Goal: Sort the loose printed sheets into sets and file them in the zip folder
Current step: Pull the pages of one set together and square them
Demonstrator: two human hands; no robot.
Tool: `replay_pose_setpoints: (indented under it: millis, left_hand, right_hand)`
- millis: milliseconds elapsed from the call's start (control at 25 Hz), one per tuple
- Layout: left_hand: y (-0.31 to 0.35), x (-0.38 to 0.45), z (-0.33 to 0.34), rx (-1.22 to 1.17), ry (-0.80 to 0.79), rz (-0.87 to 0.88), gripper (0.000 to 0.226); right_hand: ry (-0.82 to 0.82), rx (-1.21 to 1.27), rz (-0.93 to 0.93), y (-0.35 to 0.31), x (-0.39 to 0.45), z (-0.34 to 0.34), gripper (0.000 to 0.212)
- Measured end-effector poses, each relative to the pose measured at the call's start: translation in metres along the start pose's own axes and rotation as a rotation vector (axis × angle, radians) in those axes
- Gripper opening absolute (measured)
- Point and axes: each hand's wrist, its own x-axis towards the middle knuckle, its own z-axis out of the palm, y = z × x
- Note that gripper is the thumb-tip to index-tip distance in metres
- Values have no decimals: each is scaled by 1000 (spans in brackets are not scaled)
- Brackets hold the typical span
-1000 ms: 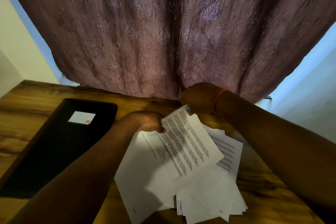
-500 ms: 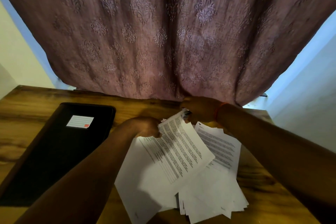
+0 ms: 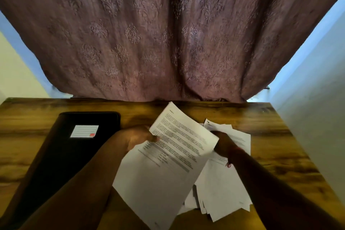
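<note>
My left hand (image 3: 139,136) pinches the left edge of a few printed sheets (image 3: 179,136) held raised over the wooden table (image 3: 261,123); the top sheet tilts up toward the curtain. My right hand (image 3: 223,143) is at the right edge of that top sheet, its fingers hidden behind the paper. A loose pile of white sheets (image 3: 224,192) lies fanned on the table under and right of both hands. The black zip folder (image 3: 61,157) with a white label lies closed on the left.
A mauve patterned curtain (image 3: 168,33) hangs right behind the table's far edge. Pale walls stand at the left and right. The table's right edge runs close to the right wall.
My right hand came back from the far corner of the sheets to their right edge. The top sheet lifted and tilted up. The camera view shifted upward.
</note>
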Motion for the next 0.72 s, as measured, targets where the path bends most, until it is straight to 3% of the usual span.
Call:
replay_pose_setpoints:
  millis: [80, 200, 360, 440, 520, 600, 720]
  left_hand:
    - [-9, -1, -3, -128, -9, -13, 37]
    - [-12, -4, -2, -240, -51, -52, 38]
    - [-12, 3, 18, -253, -6, -19, 37]
    - [-9, 11, 31, -257, 20, 9, 48]
    - [-1, 20, 46, -293, 56, 14, 56]
    - [12, 31, 66, -364, 131, -6, 44]
    - [32, 50, 109, -438, 288, 10, 30]
  right_hand:
    - [38, 159, 82, 10, -8, 24, 10]
    - [159, 27, 102, 25, -12, 46, 9]
    - [62, -247, 20, 108, 32, 64, 44]
    - [57, -206, -45, 129, 41, 56, 47]
    - [125, -29, -151, 78, 2, 32, 29]
    - [183, 373, -167, 55, -21, 6, 22]
    - [-61, 985, 9, 65, -32, -42, 61]
